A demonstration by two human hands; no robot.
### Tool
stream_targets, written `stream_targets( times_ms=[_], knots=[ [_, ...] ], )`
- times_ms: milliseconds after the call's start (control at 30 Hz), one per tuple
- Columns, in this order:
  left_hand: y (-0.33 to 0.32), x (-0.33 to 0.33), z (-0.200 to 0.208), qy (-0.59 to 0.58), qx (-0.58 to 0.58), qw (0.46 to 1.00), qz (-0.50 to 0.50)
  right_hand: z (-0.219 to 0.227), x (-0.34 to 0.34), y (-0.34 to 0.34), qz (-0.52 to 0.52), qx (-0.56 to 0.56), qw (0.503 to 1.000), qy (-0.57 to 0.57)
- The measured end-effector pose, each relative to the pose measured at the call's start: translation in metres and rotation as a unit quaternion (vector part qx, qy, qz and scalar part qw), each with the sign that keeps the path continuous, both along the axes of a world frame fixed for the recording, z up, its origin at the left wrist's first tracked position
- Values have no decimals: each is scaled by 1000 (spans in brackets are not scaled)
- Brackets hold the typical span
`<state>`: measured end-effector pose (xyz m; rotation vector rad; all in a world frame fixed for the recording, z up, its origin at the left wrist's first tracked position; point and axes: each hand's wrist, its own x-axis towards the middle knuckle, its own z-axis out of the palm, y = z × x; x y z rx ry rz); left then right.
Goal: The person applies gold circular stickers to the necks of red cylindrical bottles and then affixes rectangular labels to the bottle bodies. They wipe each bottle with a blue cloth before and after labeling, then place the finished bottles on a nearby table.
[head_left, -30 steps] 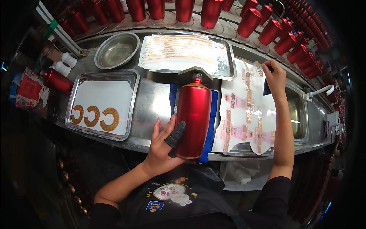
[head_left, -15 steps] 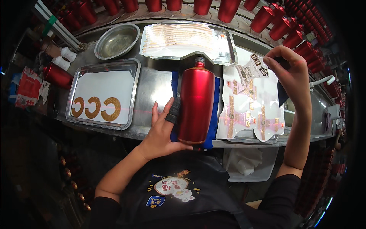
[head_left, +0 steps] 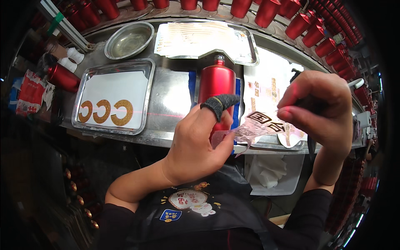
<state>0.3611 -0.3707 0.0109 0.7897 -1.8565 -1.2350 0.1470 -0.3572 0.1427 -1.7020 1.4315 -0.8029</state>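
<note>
A glossy red bottle [head_left: 216, 84] lies on a blue cloth [head_left: 192, 85], its neck toward a dark notched rest [head_left: 216, 53]. Over its lower part is my left hand [head_left: 196, 146], a black cover on one finger, thumb and fingers pinching one end of a limp, see-through decal [head_left: 259, 126] with dark and gold characters. The other end is at the fingertips of my right hand [head_left: 318, 109], closed in a pinch. The decal stretches between both hands, right of the bottle. Below it, a white sheet [head_left: 263, 62] bearing more decals is partly hidden by my right hand.
At left, a metal tray [head_left: 151, 79] holds white paper with three gold C-shaped pieces [head_left: 121, 113]. Behind stand a metal bowl [head_left: 129, 41] and a tray [head_left: 252, 48] of stacked strips. Red bottles [head_left: 266, 13] line a conveyor at the back. A white bin [head_left: 287, 177] sits below the table edge.
My left hand has left the bottle's side and now pinches the decal's near end. My right hand has brought the decal nearer, off the sheet. The bottles on the conveyor have shifted.
</note>
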Motion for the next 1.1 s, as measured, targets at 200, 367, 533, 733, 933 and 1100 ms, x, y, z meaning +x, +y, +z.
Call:
stream_targets(
  times_ms=[200,367,533,733,933,1100],
  knots=[
    [10,16,-12,-29,166,986,-4,-47,-9,-30,52,18,997,62],
    [4,20,-22,-59,245,968,14,-86,-14,-59,85,-2,991,103],
    [-7,21,-29,-99,233,967,2,-104,-14,-72,108,-26,987,113],
    [-8,22,-38,-58,232,971,4,-115,-16,-74,112,-13,990,87],
    [-6,21,-40,-45,219,974,19,-116,-15,-76,115,-7,991,68],
    [-5,21,-40,-36,224,974,25,-116,-13,-76,113,-3,992,63]
  ],
)
